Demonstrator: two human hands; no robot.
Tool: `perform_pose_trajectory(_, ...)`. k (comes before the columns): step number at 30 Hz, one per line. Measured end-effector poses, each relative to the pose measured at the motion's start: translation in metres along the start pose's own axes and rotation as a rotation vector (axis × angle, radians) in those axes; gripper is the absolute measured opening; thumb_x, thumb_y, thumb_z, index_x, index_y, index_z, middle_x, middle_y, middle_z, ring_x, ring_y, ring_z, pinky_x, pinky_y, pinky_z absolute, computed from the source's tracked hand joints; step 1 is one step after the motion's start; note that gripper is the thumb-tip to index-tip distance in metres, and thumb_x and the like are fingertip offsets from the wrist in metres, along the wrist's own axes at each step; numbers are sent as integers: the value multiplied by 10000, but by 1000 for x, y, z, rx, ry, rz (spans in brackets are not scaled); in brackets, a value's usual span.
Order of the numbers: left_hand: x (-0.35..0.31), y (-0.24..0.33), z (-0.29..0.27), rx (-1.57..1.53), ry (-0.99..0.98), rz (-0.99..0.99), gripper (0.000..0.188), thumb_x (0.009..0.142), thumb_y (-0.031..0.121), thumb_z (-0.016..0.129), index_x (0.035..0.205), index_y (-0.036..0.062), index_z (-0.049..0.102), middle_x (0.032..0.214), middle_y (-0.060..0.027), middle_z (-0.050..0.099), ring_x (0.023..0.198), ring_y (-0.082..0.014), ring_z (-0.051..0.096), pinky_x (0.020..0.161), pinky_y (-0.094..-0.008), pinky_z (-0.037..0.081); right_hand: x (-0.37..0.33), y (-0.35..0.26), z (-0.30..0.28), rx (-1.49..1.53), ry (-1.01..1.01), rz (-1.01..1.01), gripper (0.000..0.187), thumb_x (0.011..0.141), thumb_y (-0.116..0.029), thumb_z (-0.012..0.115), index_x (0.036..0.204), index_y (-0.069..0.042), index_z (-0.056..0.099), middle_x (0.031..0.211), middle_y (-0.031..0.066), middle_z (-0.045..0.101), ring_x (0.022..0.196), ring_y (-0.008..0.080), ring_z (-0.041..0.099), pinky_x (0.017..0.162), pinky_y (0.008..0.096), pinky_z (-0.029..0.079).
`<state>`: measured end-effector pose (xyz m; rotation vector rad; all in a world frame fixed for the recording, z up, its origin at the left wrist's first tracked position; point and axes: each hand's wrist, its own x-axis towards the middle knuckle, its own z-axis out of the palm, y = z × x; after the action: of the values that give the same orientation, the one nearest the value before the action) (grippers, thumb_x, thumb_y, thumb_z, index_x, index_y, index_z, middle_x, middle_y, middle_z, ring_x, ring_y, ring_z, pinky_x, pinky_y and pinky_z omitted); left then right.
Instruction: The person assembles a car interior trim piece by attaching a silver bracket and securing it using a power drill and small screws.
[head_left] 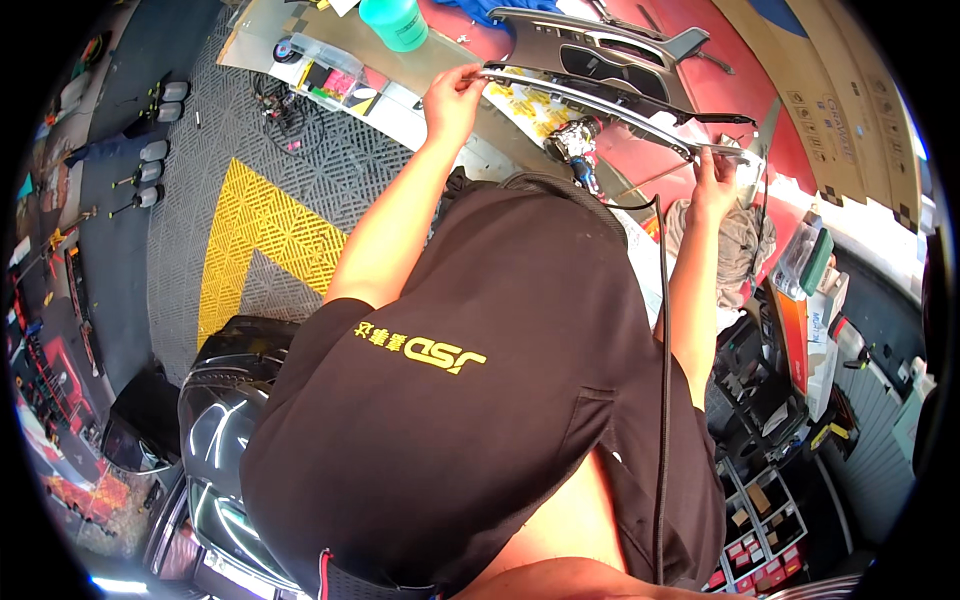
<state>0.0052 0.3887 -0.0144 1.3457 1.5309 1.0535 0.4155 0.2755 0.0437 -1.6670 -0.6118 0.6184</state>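
Observation:
A long, slightly curved trim strip (pixel 602 105), dark with a silvery edge, stretches between my two hands above the workbench. Its left end is pinched by the fingers of my left hand (pixel 455 103). Toward the other end, my right hand (pixel 714 186) grips the strip from the near side, thumb and fingers closed on it. Just beyond lies a dark console panel (pixel 615 62) with cup-holder openings. Below the strip's middle a power drill (pixel 572 142) rests on the bench.
The bench has a red top (pixel 690 20). A teal bucket (pixel 393 22) stands at the far left, near a clear parts box (pixel 335 75). Large cardboard (pixel 830 90) and a crumpled grey-brown cloth (pixel 738 245) are on the right. A shiny dark car (pixel 215 430) is at lower left.

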Motion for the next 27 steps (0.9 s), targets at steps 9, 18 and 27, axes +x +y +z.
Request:
perform_pose_trajectory(9,4,18,8,16,15,-35,468,859,133,800,1270,-7,626,1032,-94,744,896,-147,718,790,-300,580,32,7,15,-80,46,-113,309,946,-135,752,1154,58,631,1119,107,717,970,152,671,837,282,538)
perform_pose_trajectory(18,6,27,9,96,0,13,402,870,195,799,1205,4,685,997,-103,757,869,-178,738,775,-318,587,49,9,15,-42,58,-68,343,948,-132,739,1192,79,625,1144,126,723,1037,173,681,918,305,533)
perform_pose_trajectory(27,7,30,5,231,12,137,334,904,256,772,1167,55,736,1076,-108,749,890,-212,740,812,-327,574,62,13,22,-48,48,43,331,936,-141,764,1165,61,636,1062,99,728,854,143,678,704,271,536)
